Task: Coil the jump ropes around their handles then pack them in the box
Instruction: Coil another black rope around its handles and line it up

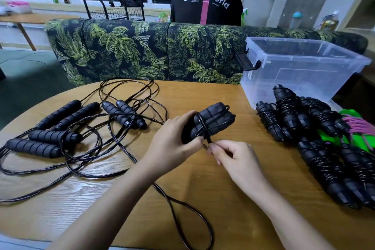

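- Left hand (172, 138) wrapped around a pair of black handles (211, 122), held together above the desk (203, 199).
- Right hand (233, 156) pinching black rope (205, 134) looped round those handles.
- Uncoiled jump ropes (81, 128) spread at left.
- Coiled bundles (304, 119) at right, beside clear box (300, 67).
- "Game world" readable on a dark shirt (207, 4) behind the sofa (125, 50).

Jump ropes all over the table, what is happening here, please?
A person is winding jump ropes around their handles. The left hand grips a pair of black handles; the right hand pinches the cord being wrapped around them. Uncoiled ropes lie on the left, finished bundles on the right beside the clear box, which looks empty.
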`<state>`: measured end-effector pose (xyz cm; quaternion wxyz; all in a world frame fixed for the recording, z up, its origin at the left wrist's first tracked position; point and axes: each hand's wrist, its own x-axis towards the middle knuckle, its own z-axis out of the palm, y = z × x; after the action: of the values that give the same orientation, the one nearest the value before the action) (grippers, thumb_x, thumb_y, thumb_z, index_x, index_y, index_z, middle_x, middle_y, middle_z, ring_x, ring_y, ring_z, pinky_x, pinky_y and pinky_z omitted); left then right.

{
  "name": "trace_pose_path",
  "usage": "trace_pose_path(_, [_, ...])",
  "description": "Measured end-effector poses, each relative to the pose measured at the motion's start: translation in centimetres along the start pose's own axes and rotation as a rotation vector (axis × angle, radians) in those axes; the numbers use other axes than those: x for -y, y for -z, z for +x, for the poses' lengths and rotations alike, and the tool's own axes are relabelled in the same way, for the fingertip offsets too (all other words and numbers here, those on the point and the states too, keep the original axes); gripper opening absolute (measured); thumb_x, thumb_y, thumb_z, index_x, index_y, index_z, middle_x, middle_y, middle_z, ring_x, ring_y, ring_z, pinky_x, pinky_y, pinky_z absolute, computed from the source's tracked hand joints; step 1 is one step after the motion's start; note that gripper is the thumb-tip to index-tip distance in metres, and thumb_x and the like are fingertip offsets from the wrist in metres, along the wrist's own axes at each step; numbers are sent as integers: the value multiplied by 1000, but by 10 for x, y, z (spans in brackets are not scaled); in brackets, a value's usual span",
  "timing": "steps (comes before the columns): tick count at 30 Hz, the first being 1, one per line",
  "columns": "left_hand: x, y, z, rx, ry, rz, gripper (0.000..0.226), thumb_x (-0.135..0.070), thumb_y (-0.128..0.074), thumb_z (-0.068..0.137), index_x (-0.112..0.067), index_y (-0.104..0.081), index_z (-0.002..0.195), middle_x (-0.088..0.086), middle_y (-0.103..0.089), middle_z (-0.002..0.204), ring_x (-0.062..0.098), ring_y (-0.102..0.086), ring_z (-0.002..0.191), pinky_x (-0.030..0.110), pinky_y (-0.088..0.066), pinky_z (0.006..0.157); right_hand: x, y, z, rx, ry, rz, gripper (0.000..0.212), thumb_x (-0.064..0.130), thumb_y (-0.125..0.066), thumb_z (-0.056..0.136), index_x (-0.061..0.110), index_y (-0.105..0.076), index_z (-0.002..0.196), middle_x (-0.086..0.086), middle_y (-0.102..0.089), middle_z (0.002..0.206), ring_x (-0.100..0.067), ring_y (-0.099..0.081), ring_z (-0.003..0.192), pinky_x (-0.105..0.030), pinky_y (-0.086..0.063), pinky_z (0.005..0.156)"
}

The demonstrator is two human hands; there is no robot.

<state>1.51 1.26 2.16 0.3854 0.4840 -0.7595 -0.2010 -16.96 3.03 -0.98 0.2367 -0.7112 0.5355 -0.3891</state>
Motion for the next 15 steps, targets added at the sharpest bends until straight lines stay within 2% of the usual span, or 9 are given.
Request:
trace_pose_path(3, [-5,-3,-5,-58,1,55,58,-59,-44,73,-40,-48,128,-10,-64,113,15,-58,106,42,-50,88,1,1,-1,-7,29,-5,23,34,-57,97,40,-68,77,12,-57,56,-19,-56,54,-43,-48,58])
trace_pose_path(5, [-5,-5,-5,-81,19,59,73,-71,-47,73,-32,-50,133,-15,-63,114,11,-58,106,40,-50,89,1,1,-1,-3,42,-17,20,38,-55,97,41,-67,81,10,-58,57,-19,-54,51,-40,-46,55])
trace_pose_path(7, [-3,-5,-3,-76,32,64,83,-81,-53,66,-32,-52,134,-16,-65,114,8,-60,107,39,-51,89,-1,0,-2,11,49,-43,20,39,-54,96,43,-67,82,7,-60,57,-18,-51,49,-38,-43,52])
trace_pose_path(10, [4,-7,0,-53,34,48,81,-80,-60,62,-33,-57,128,-14,-68,110,8,-63,104,40,-52,86,-6,-1,-4,16,74,-83,20,37,-57,95,39,-71,81,12,-60,59,-12,-54,52,-34,-44,53])
trace_pose_path(13, [8,-10,2,-46,25,109,78,-81,-57,63,-33,-57,125,-18,-66,107,9,-61,100,39,-52,82,-15,-1,-4,11,153,-187,16,38,-57,96,37,-64,81,18,-56,63,-7,-57,69,-34,-48,57])
trace_pose_path(15, [10,-10,4,-42,24,158,75,-80,-56,65,-34,-55,124,-26,-60,99,10,-59,98,35,-50,78,-24,1,-3,11,249,-306,14,42,-55,95,35,-61,85,22,-56,75,-3,-55,79,-32,-49,59])
